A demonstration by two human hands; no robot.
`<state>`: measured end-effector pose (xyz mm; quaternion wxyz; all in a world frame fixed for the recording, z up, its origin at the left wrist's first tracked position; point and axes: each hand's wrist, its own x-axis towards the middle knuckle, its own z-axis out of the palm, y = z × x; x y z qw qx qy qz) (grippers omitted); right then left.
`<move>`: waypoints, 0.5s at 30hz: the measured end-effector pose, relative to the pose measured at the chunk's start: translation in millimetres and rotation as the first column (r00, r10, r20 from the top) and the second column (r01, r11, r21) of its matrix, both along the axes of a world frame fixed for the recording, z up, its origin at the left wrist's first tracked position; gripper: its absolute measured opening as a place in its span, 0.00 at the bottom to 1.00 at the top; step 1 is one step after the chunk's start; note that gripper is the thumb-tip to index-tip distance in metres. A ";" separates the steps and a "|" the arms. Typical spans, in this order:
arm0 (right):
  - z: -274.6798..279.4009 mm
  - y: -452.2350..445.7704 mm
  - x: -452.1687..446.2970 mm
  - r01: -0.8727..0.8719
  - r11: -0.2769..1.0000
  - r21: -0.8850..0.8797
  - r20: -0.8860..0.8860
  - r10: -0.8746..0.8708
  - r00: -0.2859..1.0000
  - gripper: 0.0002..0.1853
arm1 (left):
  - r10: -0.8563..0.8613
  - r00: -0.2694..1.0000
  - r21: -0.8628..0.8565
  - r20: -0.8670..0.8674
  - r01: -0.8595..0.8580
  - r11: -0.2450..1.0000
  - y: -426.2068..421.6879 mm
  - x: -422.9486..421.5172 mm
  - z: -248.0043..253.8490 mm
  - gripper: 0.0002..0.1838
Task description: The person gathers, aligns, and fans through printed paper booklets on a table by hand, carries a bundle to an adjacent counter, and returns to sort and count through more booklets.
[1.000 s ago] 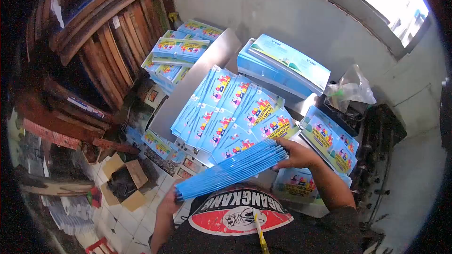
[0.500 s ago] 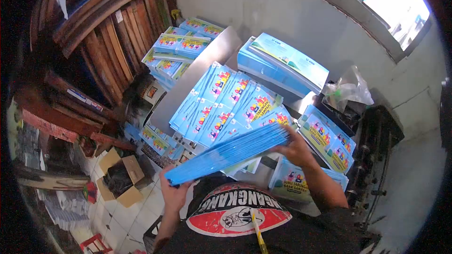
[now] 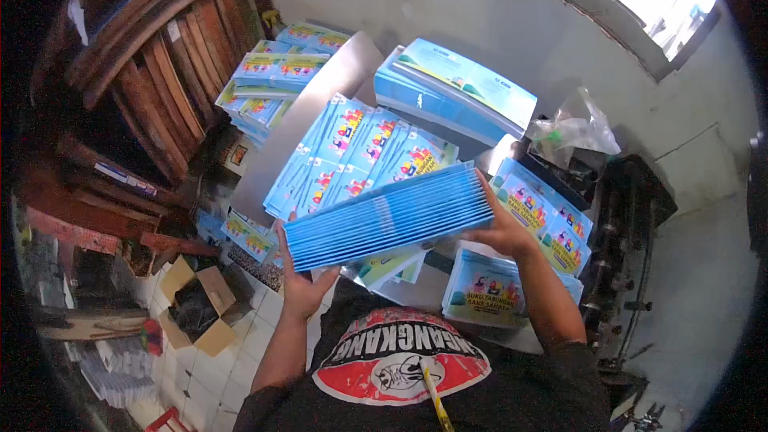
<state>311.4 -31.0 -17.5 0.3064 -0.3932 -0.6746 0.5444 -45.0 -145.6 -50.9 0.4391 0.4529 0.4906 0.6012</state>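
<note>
Between my two hands is a thick stack of blue printed sheets (image 3: 388, 220), its edges fanned in even steps and facing me. My left hand (image 3: 302, 286) grips the left end, thumb at the lower edge. Around the right end my right hand (image 3: 504, 228) is closed, fingers partly hidden behind the sheets. Beneath and behind the stack lie overlapping printed covers (image 3: 352, 140) with cartoon figures, spread on a metal surface (image 3: 268, 168). To the right of my right hand are more cover stacks (image 3: 540, 208), and another cover pile (image 3: 484, 292) sits below it.
A tall block of blue sheets (image 3: 456, 92) stands at the back, with more stacked covers (image 3: 276, 72) at the back left. A clear plastic bag (image 3: 576, 128) lies by the right-hand machinery (image 3: 620, 272). On the tiled floor sits an open cardboard box (image 3: 196, 304); wooden boards (image 3: 168, 88) line the left.
The held stack has turned closer to level, its left end raised, and its edges now show as distinct fanned layers. Both hands still grip its ends. The view has shifted slightly.
</note>
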 end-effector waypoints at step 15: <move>-10.4 13.0 -6.8 -0.087 0.992 0.095 0.190 0.068 0.979 0.48 | 0.022 0.778 -0.012 -0.628 -0.038 0.999 -23.7 -1.9 -0.2 0.36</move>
